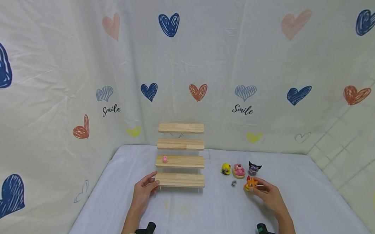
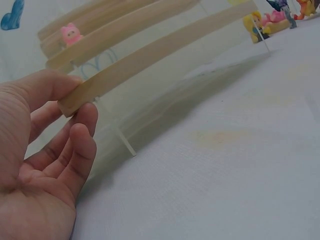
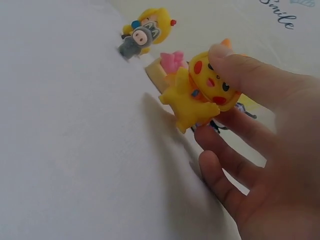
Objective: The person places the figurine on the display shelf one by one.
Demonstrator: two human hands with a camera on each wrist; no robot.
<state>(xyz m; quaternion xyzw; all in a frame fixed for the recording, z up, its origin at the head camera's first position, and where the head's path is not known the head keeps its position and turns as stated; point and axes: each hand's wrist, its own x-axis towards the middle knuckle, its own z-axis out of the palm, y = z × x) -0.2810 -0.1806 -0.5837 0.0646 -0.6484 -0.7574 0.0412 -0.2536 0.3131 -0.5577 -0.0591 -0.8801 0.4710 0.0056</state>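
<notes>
Your left hand (image 1: 143, 190): thumb and fingers closed in pinch on left end of lowest board (image 1: 180, 180) of four-tier wooden rack; remaining fingers loosely bent beneath.
Your right hand (image 1: 270, 196): thumb and fingers closed round orange-yellow figurine (image 1: 250, 184), near right side of white cloth; contact with cloth, cannot tell.
Near it: black-eared figurine (image 1: 254, 169), behind; pink figurine on tan base (image 1: 239, 171); yellow-haired figurine (image 1: 225, 169), farther left; small grey figurine (image 1: 234, 183), in front of those two.
On second board from bottom, toward left: small pink figurine (image 1: 164, 159).
</notes>
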